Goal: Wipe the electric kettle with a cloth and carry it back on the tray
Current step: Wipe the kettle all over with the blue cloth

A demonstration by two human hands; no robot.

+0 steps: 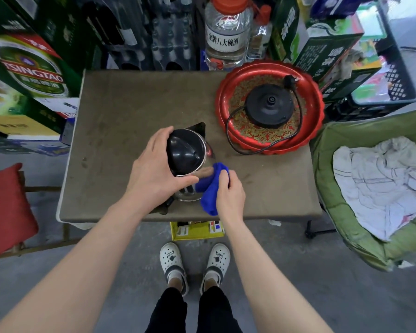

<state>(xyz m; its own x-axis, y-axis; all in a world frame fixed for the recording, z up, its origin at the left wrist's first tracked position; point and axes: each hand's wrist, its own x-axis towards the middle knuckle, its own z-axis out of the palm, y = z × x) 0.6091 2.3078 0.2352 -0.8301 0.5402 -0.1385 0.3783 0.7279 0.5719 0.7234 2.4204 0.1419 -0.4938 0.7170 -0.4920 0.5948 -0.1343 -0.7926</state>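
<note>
A steel electric kettle [187, 153] with a black lid stands near the front of the brown table [130, 109]. My left hand [154, 171] clasps the kettle's top from the left. My right hand [228, 193] grips a blue cloth [210, 186] and presses it against the kettle's lower right side. At the table's back right sits a red patterned tray [315, 109] that holds the black kettle base [269, 105] with its cord and plug.
Beer cartons stand stacked to the left and behind the table, and a large clear bottle [227, 32] rises behind it. A green padded chair [346, 219] with white cloths is at the right. A red cushioned stool [7, 210] is at the left, a yellow box [197, 230] under the table.
</note>
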